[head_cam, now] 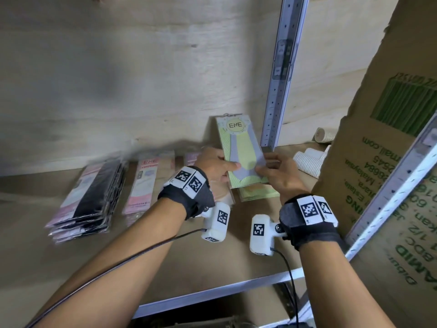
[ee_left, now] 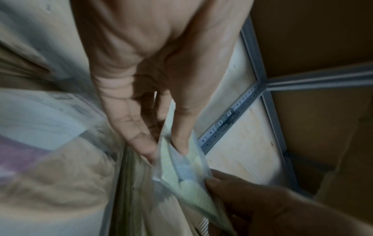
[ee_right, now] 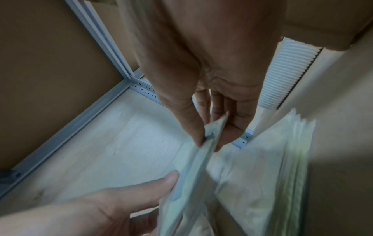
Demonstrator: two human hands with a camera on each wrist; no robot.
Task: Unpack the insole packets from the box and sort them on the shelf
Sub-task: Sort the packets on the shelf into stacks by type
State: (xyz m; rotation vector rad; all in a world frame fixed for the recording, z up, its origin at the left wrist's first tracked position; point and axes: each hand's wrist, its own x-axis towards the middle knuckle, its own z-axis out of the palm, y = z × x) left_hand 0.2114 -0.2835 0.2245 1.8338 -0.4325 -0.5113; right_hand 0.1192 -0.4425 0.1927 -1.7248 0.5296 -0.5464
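Observation:
A green insole packet (head_cam: 241, 147) with a round ENE label is held upright and tilted over the shelf board (head_cam: 212, 252). My left hand (head_cam: 218, 165) pinches its left edge, thumb on the front. My right hand (head_cam: 275, 170) pinches its lower right edge. The left wrist view shows the packet (ee_left: 181, 167) between thumb and fingers; the right wrist view shows the packet (ee_right: 201, 153) edge-on in the right pinch. Under it lies a stack of green packets (head_cam: 257, 192), also the green stack (ee_right: 278, 159). Pink packets (head_cam: 144, 185) and a stack of black-and-pink packets (head_cam: 92, 197) lie to the left.
A large cardboard box (head_cam: 390, 162) with green print stands at the right. A perforated metal upright (head_cam: 279, 74) rises behind the packet against the wooden back wall. White ribbed cups (head_cam: 307, 162) lie beside the box. The shelf's metal front rail (head_cam: 212, 294) runs below my wrists.

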